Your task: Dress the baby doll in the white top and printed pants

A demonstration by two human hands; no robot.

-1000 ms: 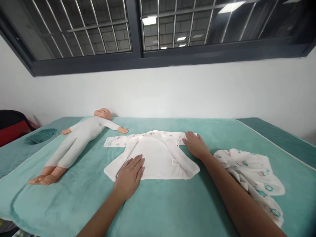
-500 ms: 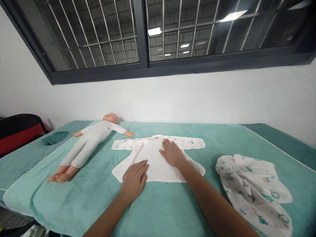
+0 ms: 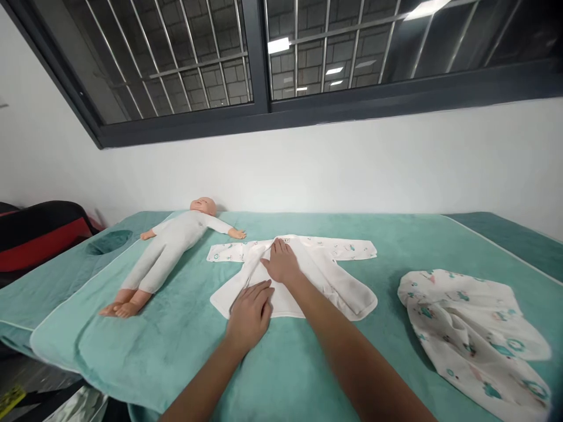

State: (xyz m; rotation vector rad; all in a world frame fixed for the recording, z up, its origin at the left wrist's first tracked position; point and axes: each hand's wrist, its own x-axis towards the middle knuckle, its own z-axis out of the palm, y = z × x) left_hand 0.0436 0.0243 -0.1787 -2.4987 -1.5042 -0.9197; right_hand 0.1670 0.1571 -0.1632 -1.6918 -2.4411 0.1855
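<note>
A small white baby shirt [image 3: 303, 293] lies spread out on the green covered bed, its printed sleeves stretched to both sides and its front laid open. My left hand [image 3: 251, 310] rests flat on the lower left part of the shirt, fingers extended. Higher up, my right hand [image 3: 281, 262] lies flat on the cloth just below the neckline, fingers pointing away from me. Neither hand grasps anything. Part of the shirt's middle is hidden under my hands and right forearm.
To the left a baby doll [image 3: 176, 240] in a white suit lies on its back. A crumpled printed baby garment [image 3: 475, 334] is at the right. The green bed cover [image 3: 145, 357] has a round hole [image 3: 109, 242] at left. Behind stands a white wall [image 3: 308, 170] under a barred window.
My right hand has slid left and up across the shirt toward the neckline. The shirt's right front panel now shows folded outward. The view has shifted slightly.
</note>
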